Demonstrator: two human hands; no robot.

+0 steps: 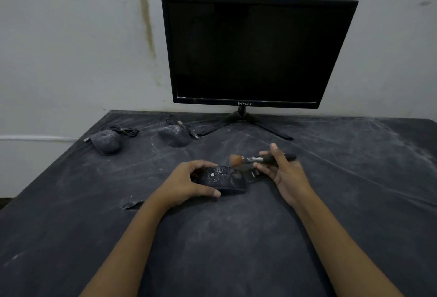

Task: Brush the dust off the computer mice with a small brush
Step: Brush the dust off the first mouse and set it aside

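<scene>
Spanning the view, a dust-streaked dark worktop (236, 237) carries a black monitor (255, 53) at its far edge. Near centre, the left hand (189, 183) grips a dusty black mouse (222, 178) on the worktop; the right hand (283, 173) pinches a small brush (255, 159). Two more dust-coated wired mice (106, 141) (173, 134) lie far left, apart. Brush bristles (236, 160), blurred, hover just above the held mouse's right end.

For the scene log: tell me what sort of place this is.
Likely a makeshift computer desk against a stained wall: a dark monitor, dusty wired mice and a dust-streaked black cloth covering it.
</scene>
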